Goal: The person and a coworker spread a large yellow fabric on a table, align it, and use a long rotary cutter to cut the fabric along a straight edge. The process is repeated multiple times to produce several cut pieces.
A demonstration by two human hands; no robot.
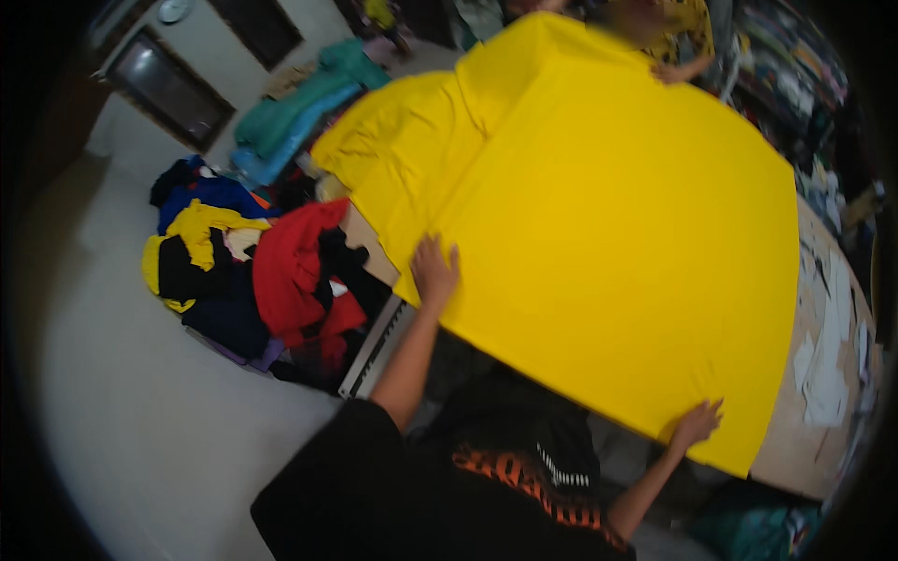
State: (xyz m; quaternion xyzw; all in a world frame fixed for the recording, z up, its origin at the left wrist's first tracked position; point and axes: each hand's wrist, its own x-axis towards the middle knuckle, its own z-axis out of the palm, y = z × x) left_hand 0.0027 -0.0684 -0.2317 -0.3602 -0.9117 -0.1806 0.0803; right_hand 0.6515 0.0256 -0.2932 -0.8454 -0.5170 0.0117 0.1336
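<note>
A large yellow cloth (608,243) is spread over the table (786,449), smooth across its right and middle, bunched and wrinkled toward the far left. My left hand (432,271) rests on the cloth near its left front edge, fingers apart. Lower right, my right hand (698,421) lies on the cloth by the front edge with fingers spread, and small creases show just beyond it. At the far side, another person's hand (675,73) touches the cloth's edge.
Piled red, blue, black and yellow fabrics (297,271) lie left, beside a metal ruler (369,348). Green and blue bundles (299,107) sit behind. White paper pieces (825,374) lie on the table's right end. Crowded shelves (786,70) stand behind, and a green bag (748,524) below right.
</note>
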